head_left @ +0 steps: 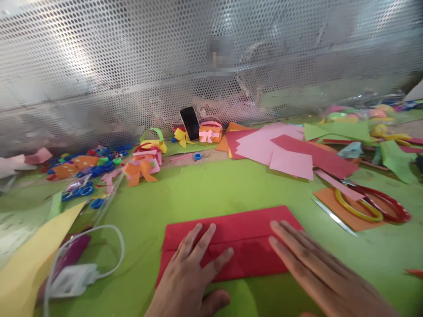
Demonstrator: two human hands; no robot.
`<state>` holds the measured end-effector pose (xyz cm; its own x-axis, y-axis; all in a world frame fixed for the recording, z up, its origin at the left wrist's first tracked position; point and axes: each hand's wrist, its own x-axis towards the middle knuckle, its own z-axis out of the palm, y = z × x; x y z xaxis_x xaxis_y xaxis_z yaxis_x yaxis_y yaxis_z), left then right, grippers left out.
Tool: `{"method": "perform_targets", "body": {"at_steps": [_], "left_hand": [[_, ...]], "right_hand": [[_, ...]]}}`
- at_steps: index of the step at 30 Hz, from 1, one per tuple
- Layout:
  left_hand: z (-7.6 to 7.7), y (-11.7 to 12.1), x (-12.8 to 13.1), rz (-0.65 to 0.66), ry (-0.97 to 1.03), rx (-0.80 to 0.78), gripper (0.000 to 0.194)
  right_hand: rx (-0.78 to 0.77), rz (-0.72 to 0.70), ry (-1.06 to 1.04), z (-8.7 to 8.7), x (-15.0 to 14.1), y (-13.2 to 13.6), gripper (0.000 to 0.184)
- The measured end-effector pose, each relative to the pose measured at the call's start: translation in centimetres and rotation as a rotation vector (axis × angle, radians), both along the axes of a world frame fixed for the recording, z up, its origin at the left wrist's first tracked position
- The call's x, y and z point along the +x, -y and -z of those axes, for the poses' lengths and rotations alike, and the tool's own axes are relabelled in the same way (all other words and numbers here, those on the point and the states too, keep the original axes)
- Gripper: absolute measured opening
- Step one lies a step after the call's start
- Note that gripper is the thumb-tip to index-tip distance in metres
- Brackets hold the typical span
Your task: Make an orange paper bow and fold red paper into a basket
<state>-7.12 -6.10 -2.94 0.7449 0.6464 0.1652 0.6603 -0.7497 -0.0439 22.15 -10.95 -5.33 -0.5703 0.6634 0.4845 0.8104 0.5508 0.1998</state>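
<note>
A folded sheet of red paper (244,257) lies on the green table in front of me, its two long flaps meeting along a line across the middle. Spread over its left part, my left hand (194,268) rests with the fingers apart, touching the paper. My right hand (313,264) lies on the paper's right end with its fingers stretched out flat. Neither hand grips anything. Part of the paper's lower left and right edges is hidden under the hands.
Scissors with red and yellow handles (380,204) lie on orange paper at right, beside a metal blade (333,216). Pink sheets (264,145) are stacked behind. A phone (190,123) leans against the perforated metal screen (148,57). At left are a white charger (74,279) and blue scissors (79,190).
</note>
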Motion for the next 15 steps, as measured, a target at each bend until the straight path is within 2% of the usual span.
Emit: {"method": "perform_targets", "body": {"at_steps": [3,8,15], "left_hand": [[-0.1,0.1,0.2,-0.007,0.018,-0.014,0.06],[-0.1,0.0,0.1,0.001,0.039,-0.006,0.06],[0.3,-0.3,-0.3,0.058,0.017,0.046,0.065]], "right_hand": [[0.04,-0.033,0.034,0.5,-1.1,-0.4,0.074],[-0.002,0.018,0.068,3.0,1.7,1.8,0.074],[-0.032,0.043,0.082,3.5,2.0,2.6,0.072]]}}
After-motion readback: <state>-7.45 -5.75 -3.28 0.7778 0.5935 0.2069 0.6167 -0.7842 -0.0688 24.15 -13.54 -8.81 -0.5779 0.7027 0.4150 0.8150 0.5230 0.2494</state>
